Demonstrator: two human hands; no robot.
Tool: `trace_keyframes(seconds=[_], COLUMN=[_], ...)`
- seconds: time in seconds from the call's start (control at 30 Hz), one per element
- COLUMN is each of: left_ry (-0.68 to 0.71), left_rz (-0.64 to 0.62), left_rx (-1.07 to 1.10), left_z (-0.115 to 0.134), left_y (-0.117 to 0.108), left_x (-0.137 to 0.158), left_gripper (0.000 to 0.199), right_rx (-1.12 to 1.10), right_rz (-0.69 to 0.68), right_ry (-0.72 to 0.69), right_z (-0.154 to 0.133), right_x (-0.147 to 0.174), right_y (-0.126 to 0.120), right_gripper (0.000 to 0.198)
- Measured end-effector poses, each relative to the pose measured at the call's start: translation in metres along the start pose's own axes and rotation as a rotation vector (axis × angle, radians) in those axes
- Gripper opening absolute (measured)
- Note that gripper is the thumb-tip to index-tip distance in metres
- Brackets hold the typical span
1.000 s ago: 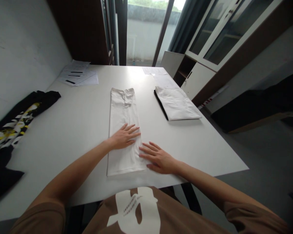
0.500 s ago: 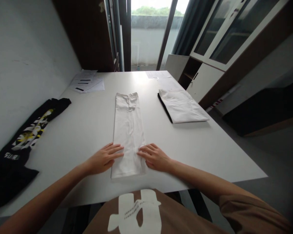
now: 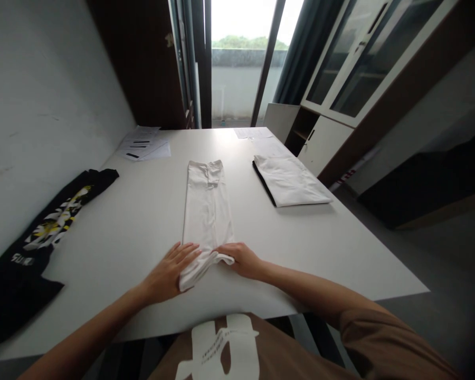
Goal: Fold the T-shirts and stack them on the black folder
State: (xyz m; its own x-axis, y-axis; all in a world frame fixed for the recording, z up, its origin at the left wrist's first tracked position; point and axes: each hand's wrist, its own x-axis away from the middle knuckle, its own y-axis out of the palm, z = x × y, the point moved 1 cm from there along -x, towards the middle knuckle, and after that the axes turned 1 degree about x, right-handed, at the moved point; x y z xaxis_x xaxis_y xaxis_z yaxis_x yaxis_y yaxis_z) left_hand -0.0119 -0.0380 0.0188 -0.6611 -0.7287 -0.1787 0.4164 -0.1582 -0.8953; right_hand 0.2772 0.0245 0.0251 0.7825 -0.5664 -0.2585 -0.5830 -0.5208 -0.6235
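Observation:
A white shirt (image 3: 206, 211), folded into a long narrow strip, lies on the table in front of me. My left hand (image 3: 170, 274) is at its near left edge, fingers stretched over the top and the thumb side against the near corner, which it seems to hold from below. On the near right edge, my right hand (image 3: 239, 258) is closed, gripping the cloth. That near end is raised and curled between the hands, while the far end lies flat with a small bunched fold.
A folded white garment (image 3: 295, 182) lies over a black one (image 3: 264, 183) at the right. A black printed shirt (image 3: 24, 274) is spread along the table's left side. Papers (image 3: 146, 149) lie at the back left, more sheets (image 3: 253, 133) at the back right of the white table (image 3: 301, 248).
My right hand has closed on the shirt's near right edge and lifted it, so the near end curls up. My left hand has shifted down to the near left corner.

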Motion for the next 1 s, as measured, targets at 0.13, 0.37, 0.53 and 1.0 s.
trace_keyframes(seconds=[0.13,0.37,0.53,1.0], left_ry=[-0.146,-0.403,-0.593,-0.799], left_rz=[0.122,-0.150,-0.032,0.517], left_rx=[0.290,0.802,1.300,1.024], left_z=[0.006,0.033,0.049,-0.105], left_y=[-0.011,-0.036,-0.037,-0.054], left_x=[-0.016,-0.008,-0.009,-0.176], left_gripper=[0.043,0.060,0.060,0.035], right_rx=[-0.149,-0.635,-0.985,-0.669], right_rz=[0.064,-0.198,-0.070,0.357], right_ry=[0.190,0.340,0.587,0.653], right_z=[-0.004,-0.024,-0.038,0.105], right_x=[-0.011,0.007,0.015,-0.151], right_y=[-0.008,-0.030,-0.040,-0.091], right_gripper=[0.031,0.043,0.048,0.017])
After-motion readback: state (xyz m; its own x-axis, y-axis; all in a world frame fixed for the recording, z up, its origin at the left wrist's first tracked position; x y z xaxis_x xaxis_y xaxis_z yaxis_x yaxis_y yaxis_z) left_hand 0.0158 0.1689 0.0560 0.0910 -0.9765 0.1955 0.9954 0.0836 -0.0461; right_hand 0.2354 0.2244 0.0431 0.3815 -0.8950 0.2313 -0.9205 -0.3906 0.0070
